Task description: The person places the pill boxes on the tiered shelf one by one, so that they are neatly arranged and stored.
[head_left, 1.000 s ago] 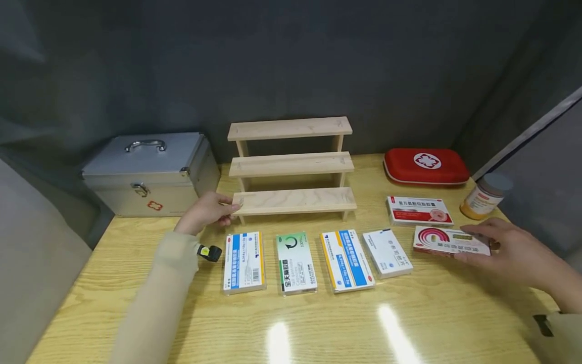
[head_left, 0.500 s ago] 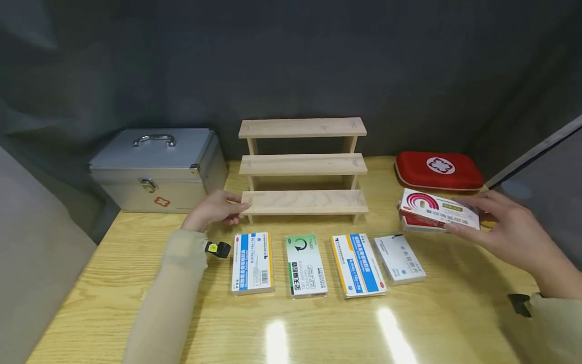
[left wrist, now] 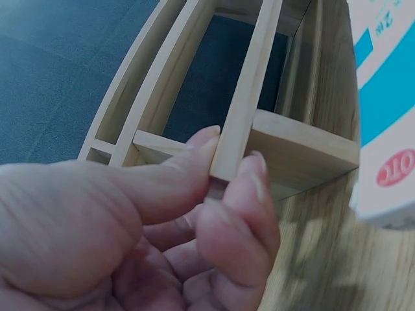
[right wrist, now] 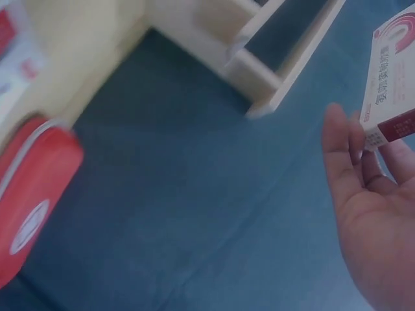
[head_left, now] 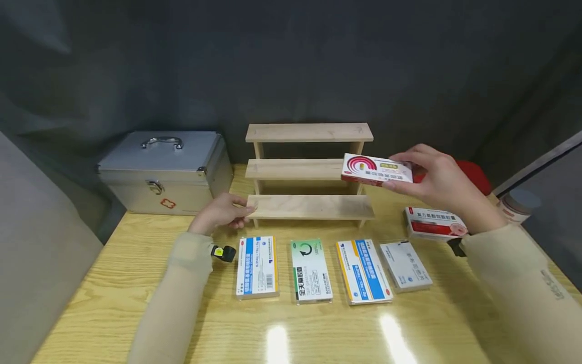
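Note:
A three-tier wooden shelf (head_left: 309, 206) stands on the table before a dark backdrop. My left hand (head_left: 223, 211) pinches the left end of its lowest board; in the left wrist view, thumb and fingers (left wrist: 237, 227) lie on opposite faces of that board (left wrist: 243, 103). My right hand (head_left: 436, 177) holds a white and red medicine box (head_left: 377, 169) by its right end. The box is in the air, in front of the right part of the middle board in the head view. In the right wrist view the same medicine box (right wrist: 392, 84) shows at the upper right.
Several medicine boxes lie in front of the shelf, among them a green and white box (head_left: 311, 270). A red and white box (head_left: 435, 223) and a jar (head_left: 520, 205) lie to the right, near a red case (head_left: 475, 177). A metal case (head_left: 163, 172) stands left.
My right hand has lifted the white and red medicine box from the right side and carried it left and up toward the shelf. My left hand keeps its pinch on the lowest board.

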`<state>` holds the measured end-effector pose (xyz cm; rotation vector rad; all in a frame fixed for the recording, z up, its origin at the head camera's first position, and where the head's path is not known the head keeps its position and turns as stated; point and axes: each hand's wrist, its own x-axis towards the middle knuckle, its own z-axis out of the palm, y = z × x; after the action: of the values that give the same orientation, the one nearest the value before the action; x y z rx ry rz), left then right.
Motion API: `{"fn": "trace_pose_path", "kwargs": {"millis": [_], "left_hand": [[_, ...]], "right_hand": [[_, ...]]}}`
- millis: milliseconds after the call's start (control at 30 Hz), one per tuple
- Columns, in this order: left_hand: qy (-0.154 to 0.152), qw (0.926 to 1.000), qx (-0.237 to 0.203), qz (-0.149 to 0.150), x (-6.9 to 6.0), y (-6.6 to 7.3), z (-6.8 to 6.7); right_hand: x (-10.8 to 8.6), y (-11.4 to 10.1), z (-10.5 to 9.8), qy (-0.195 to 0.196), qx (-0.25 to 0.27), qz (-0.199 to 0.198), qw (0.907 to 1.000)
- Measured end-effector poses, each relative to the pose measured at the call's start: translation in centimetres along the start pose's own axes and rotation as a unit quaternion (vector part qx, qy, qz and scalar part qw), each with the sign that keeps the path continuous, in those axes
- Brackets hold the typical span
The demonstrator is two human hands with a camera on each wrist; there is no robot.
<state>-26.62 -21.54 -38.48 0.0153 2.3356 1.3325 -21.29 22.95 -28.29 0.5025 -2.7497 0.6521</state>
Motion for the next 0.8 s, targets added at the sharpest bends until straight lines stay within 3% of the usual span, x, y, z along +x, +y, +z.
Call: {"fn": "trace_pose_path", "kwargs": {"millis": [267,500,800], "left_hand": [[0.005,0.9999,-0.012,0.002,0.2,-0.3,0.0],[0.0,0.9998,-0.012,0.014,0.4,-0.3,0.7],[-0.006,0.9996,-0.016,0.022,0.5,0.0,1.7]], "right_hand": [[6.4,-3.1,2.2,-0.009,0.037,-0.032,0.9988],[11.6,-4.4,4.1,-0.022,0.065,-0.065,0.9955],[16.4,-6.1,6.2,-0.047,0.062,-0.088,0.9931]]}}
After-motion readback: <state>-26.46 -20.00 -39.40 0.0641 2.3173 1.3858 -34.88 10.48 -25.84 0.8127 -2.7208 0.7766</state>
